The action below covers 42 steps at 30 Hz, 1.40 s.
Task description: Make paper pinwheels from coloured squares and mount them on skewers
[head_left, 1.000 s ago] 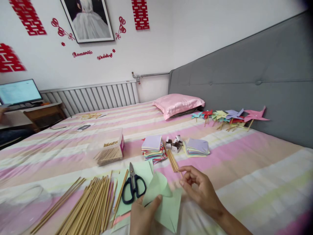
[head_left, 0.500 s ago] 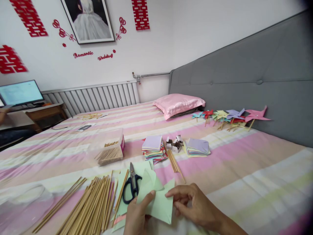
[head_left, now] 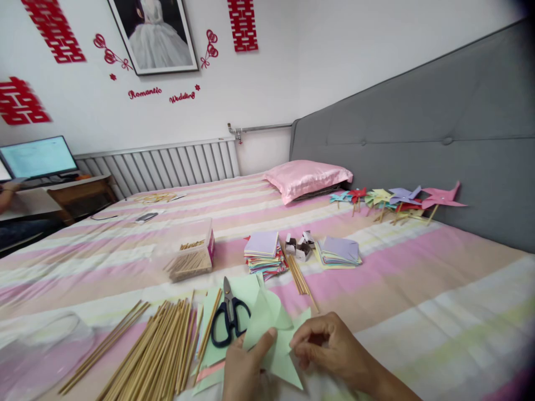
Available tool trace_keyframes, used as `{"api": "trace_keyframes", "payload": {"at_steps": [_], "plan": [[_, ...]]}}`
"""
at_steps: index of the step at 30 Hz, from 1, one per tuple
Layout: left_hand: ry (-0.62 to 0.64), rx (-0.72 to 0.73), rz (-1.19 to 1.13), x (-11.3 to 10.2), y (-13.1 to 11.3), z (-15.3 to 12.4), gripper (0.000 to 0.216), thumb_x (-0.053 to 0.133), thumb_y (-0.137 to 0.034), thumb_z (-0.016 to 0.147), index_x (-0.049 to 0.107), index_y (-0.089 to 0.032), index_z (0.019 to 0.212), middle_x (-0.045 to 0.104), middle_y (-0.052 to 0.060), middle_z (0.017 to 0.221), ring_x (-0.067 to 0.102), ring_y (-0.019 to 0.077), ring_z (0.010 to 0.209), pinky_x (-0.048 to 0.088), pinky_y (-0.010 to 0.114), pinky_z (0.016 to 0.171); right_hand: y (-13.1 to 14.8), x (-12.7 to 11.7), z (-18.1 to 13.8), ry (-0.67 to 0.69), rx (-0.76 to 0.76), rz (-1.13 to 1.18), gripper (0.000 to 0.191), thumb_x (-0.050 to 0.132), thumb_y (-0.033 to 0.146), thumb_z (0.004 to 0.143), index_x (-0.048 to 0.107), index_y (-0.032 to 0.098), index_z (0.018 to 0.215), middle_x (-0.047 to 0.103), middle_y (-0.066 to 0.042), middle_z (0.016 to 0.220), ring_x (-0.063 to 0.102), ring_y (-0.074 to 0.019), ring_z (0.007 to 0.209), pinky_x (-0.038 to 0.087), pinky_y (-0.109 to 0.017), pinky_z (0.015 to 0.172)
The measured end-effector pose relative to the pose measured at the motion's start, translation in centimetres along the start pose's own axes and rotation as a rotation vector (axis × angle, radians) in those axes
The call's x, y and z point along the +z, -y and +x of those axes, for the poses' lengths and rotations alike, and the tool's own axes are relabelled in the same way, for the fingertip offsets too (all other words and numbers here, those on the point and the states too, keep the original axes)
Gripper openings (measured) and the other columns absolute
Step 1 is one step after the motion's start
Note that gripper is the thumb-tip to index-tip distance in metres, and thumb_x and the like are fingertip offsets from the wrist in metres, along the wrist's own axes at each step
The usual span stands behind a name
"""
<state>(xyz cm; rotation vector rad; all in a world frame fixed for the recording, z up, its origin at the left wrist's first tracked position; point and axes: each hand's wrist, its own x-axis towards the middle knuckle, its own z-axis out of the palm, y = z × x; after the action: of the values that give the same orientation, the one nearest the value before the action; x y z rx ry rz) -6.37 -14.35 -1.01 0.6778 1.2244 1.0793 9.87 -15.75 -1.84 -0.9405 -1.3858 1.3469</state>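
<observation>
Gripping a folded green paper low at the front centre of the view, the left hand sets its thumb on top. The right hand has its fingertips bunched at the paper's right edge; whether they pinch it cannot be told. Room is tight leftward, where scissors lie just beside the left hand and bamboo sticks crowd the bed. Rightward, striped bedding stretches wide to the grey headboard, where pinwheels lean. Ahead, paper stacks bound the reach. A pink pillow and a radiator stand farther off.
</observation>
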Motion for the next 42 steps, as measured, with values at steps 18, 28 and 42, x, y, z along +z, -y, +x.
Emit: {"api": "trace_keyframes", "payload": {"at_steps": [18,28,42], "plan": [[-0.076,0.176,0.123,1.2,0.3,-0.7,0.033,0.079,-0.035,0.046,0.069,-0.008,0.062,0.068,0.007,0.050,0.058,0.0173,0.048,0.045,0.024,0.047,-0.1,0.9,0.0,-0.197,-0.007,-0.133,0.026,0.058,0.039,0.076,0.058,0.015,0.067,0.063,-0.002,0.053,0.060,-0.0152,0.050,0.042,-0.022,0.047],[-0.053,0.173,0.169,1.0,0.7,-0.4,0.035,0.078,-0.038,0.047,0.070,-0.008,0.062,0.065,0.006,0.048,0.054,0.0157,0.045,0.042,0.024,0.045,0.0,1.1,0.1,-0.215,-0.004,-0.123,0.024,0.058,0.037,0.077,0.054,0.016,0.066,0.062,-0.002,0.052,0.060,-0.0156,0.049,0.041,-0.022,0.046],[-0.112,0.204,0.152,1.5,0.6,-0.8,0.032,0.079,-0.034,0.044,0.067,-0.009,0.061,0.067,0.005,0.048,0.058,0.0186,0.048,0.043,0.024,0.046,-0.5,1.2,0.1,-0.230,-0.005,-0.154,0.024,0.060,0.037,0.074,0.050,0.018,0.064,0.056,0.001,0.049,0.056,-0.0143,0.046,0.040,-0.022,0.044]]}}
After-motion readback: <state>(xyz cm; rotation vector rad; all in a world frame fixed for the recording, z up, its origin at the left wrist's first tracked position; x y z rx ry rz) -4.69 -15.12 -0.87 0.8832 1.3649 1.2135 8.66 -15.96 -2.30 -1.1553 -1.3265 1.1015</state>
